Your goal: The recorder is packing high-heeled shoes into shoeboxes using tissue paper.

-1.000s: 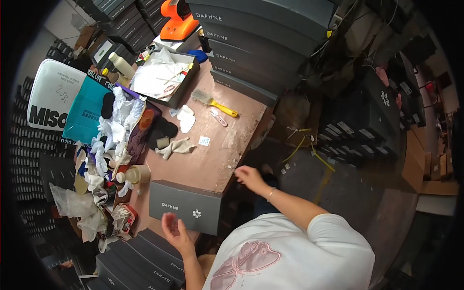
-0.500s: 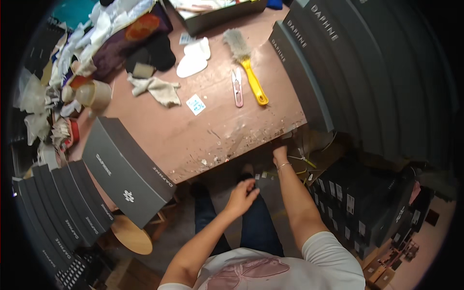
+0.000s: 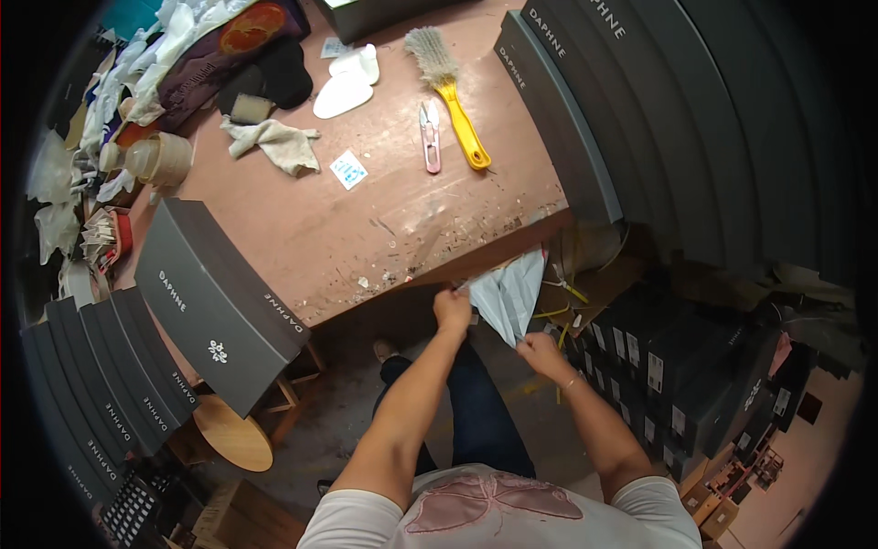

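Observation:
Below the front edge of the table [image 3: 412,233], a pale grey-white plastic bag [image 3: 512,295] is stretched between my hands. My left hand [image 3: 453,309] is closed on its left side, close under the edge. Lower and to the right, my right hand [image 3: 543,355] pinches the bag's bottom corner. The far side of the bag reaches up to the table's front edge. On the tabletop beyond lie pink-handled thread snips [image 3: 430,137] and a brush with a yellow handle [image 3: 465,128].
Dark grey shoe boxes stand in a row [image 3: 658,119] at the right and in another [image 3: 101,384] at the left. One box [image 3: 219,302] lies on the table's left corner. A rag [image 3: 274,142], white pads [image 3: 346,91] and a round stool [image 3: 233,435] are also around.
The plastic bag has come out from under the table's edge. My right hand has drawn back toward me with it. My left hand has moved up and taken hold of it.

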### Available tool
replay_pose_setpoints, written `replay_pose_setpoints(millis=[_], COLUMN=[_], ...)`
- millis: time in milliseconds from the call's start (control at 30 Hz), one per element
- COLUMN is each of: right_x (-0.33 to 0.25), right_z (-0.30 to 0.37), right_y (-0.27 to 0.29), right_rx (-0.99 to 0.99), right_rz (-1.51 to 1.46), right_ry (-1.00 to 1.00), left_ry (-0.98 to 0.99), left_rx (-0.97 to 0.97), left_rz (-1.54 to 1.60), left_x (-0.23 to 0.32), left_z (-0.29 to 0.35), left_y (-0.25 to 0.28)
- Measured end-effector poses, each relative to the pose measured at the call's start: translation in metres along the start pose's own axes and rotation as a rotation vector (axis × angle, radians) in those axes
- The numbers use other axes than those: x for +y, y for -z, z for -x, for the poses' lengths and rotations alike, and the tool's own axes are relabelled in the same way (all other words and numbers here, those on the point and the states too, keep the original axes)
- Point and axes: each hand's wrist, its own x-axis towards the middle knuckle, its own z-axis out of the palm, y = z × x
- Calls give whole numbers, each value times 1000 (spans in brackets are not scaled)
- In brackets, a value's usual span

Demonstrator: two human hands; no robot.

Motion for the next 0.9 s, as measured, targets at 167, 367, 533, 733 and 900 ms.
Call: replay_pose_setpoints(millis=[167, 367, 533, 733, 900], right_x=[-40, 8, 33, 40, 66], right_z=[-21, -150, -240, -282, -296], right_y=[25, -36, -35, -24, -18], right_rx=[485, 87, -65, -127, -141], right_rz=[-194, 304, 789, 895, 950], right_ry=[-4, 357, 251, 185, 166], left_ry=[81, 35, -13, -157, -148], left_rx=[-107, -183, -210, -259, -293], left_rz=[502, 456, 435, 380, 206], left_x=[11, 22, 18, 10, 18], left_z=[47, 49, 57, 53, 61], left_y=[28, 39, 43, 38, 42])
